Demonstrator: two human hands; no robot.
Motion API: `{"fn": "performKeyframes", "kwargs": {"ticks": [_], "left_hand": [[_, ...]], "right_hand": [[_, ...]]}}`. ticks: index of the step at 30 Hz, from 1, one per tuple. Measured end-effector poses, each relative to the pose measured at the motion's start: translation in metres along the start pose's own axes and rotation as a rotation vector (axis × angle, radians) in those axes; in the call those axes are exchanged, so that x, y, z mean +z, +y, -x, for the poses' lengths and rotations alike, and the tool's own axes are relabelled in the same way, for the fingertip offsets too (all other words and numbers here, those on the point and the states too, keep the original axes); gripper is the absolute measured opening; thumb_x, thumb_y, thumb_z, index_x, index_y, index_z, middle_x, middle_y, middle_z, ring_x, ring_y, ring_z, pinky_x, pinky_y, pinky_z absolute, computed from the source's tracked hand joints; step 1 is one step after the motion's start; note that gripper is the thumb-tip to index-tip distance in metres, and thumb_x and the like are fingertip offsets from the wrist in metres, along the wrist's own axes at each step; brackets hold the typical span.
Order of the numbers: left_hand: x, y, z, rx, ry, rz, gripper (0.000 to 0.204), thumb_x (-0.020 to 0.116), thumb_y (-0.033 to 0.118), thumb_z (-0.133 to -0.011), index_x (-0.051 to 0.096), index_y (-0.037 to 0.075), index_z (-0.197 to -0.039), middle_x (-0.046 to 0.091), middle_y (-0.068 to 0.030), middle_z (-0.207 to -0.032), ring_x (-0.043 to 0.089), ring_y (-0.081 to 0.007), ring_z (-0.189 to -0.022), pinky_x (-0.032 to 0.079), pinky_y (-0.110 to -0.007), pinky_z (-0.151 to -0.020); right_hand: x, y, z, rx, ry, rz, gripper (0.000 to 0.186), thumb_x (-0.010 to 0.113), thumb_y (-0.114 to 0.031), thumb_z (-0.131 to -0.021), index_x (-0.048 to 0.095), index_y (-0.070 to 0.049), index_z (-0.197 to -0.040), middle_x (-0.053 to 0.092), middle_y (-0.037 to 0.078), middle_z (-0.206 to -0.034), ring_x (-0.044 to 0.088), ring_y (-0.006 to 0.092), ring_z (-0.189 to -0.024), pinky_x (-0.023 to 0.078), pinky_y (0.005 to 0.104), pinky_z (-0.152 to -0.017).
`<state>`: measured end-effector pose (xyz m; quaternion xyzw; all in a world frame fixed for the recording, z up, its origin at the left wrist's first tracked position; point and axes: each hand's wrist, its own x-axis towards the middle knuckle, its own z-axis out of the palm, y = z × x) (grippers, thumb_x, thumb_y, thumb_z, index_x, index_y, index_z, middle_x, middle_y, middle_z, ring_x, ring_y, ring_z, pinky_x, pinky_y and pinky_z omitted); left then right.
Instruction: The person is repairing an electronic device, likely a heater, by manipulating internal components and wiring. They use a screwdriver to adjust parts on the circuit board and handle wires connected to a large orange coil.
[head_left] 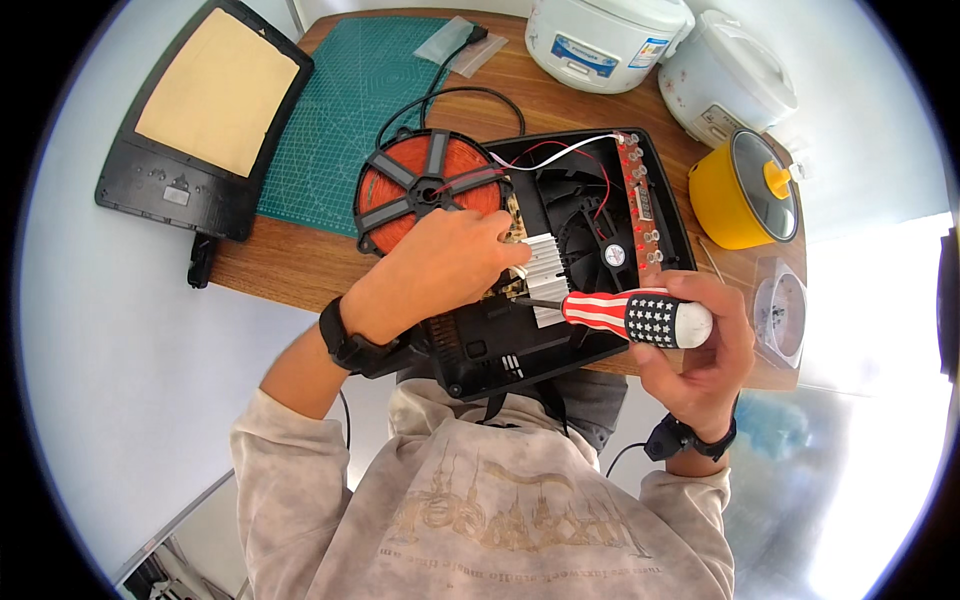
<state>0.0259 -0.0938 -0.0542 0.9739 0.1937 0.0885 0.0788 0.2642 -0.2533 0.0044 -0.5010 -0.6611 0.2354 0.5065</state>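
Note:
An opened induction cooker's black base lies at the table's front edge. Inside it are a silver finned heat sink, a black fan and a red display board. A round copper coil sits tilted at its left side. My right hand is closed around a screwdriver with a red, white and dark starred handle. The screwdriver's shaft points left, across the heat sink's lower part. My left hand is closed, its fingertips by the circuit board and heat sink; what they pinch is hidden.
The cooker's detached top cover leans at the left, partly on a green cutting mat. Two rice cookers and a yellow pot stand at the right. A clear dish holds small dark parts. A black cable loops behind the coil.

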Motion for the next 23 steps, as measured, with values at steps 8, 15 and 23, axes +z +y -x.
{"fn": "performKeyframes", "kwargs": {"ticks": [8,15,23], "left_hand": [[-0.009,-0.005,0.011,-0.093,0.0,0.216,0.032,0.074,0.01,-0.085,0.068,0.015,-0.116,0.058,-0.0058,-0.094,0.065,-0.0265,-0.088,0.054,-0.039,-0.073],[-0.028,0.014,0.018,-0.112,0.036,0.466,0.037,0.077,0.019,-0.088,0.067,0.012,-0.124,0.065,-0.0058,-0.108,0.066,-0.0276,-0.097,0.054,-0.036,-0.081],[-0.026,0.024,0.018,-0.095,-0.018,0.573,0.036,0.075,0.026,-0.092,0.067,0.009,-0.123,0.069,-0.0093,-0.118,0.067,-0.0303,-0.104,0.054,-0.037,-0.088]], "right_hand": [[-0.011,0.001,0.011,0.169,0.128,-0.014,0.055,0.081,-0.002,-0.071,0.057,0.003,-0.12,0.069,0.019,-0.116,0.068,0.0241,-0.106,0.053,0.0374,-0.098],[-0.02,0.006,0.018,0.294,0.383,-0.227,0.053,0.078,-0.018,-0.083,0.051,0.0,-0.124,0.068,0.02,-0.112,0.072,0.0158,-0.078,0.062,0.0253,-0.06],[-0.022,0.008,0.02,0.248,0.411,-0.323,0.056,0.08,-0.025,-0.086,0.049,-0.001,-0.127,0.067,0.022,-0.116,0.073,0.0184,-0.074,0.062,0.0261,-0.06]]}}
